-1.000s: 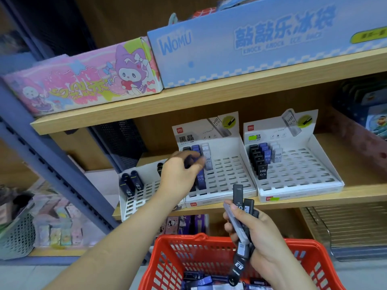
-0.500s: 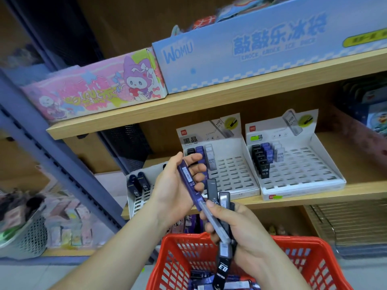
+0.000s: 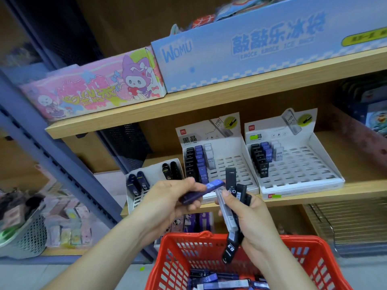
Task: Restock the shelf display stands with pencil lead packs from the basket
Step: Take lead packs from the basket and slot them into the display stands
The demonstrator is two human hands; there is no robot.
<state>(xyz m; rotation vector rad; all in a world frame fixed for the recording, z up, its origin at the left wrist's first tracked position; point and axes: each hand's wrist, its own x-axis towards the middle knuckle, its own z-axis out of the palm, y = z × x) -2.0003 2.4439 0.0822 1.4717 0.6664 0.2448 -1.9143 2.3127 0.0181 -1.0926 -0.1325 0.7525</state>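
Just in front of the middle stand [image 3: 229,162], the left hand [image 3: 167,199] pinched one blue pack [image 3: 213,186] and the right hand [image 3: 251,218] gripped a bunch of packs [image 3: 230,181], seemingly light, stiff, slick cases best held across their long sides.

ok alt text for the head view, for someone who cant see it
A person's left hand holds a blue lead pack while the right hand grips a bunch of black and clear packs above a red basket holding more. Behind, white display stands on a wooden shelf are partly filled with packs.
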